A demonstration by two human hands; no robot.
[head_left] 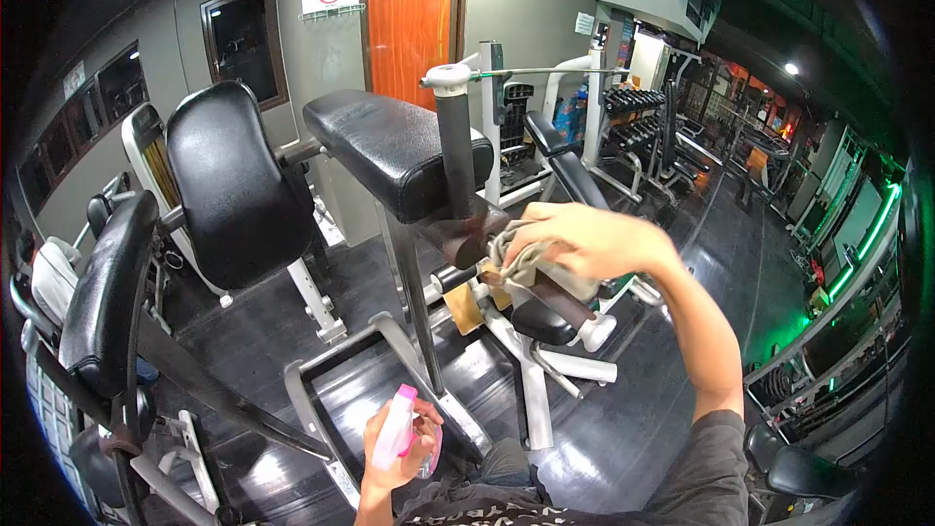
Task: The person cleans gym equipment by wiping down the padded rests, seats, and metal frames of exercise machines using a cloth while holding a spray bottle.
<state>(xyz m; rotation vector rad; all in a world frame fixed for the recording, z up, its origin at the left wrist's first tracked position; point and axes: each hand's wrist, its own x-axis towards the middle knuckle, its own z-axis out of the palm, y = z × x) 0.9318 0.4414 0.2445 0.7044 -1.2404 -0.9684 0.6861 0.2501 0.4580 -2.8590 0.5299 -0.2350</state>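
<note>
Low in the view, my left hand [390, 458] is wrapped round a spray bottle [394, 429] with a pink and white top. My right hand [575, 242] reaches forward at the centre, its fingers closed on a crumpled grey-beige cloth [521, 251]. The cloth is against or very near the dark lower end of a padded machine arm [456, 156]; exact contact is blurred. Just left of that arm is a thick black pad [390, 141]. Below my right hand lies another dark handle with a white end cap [597, 332].
A black backrest [229, 180] and another machine's pad [109, 292] stand at the left. A person [54, 273] is at the far left edge. Grey frame bars [385, 331] cross the floor ahead. Dumbbell racks [638, 117] stand at the back right.
</note>
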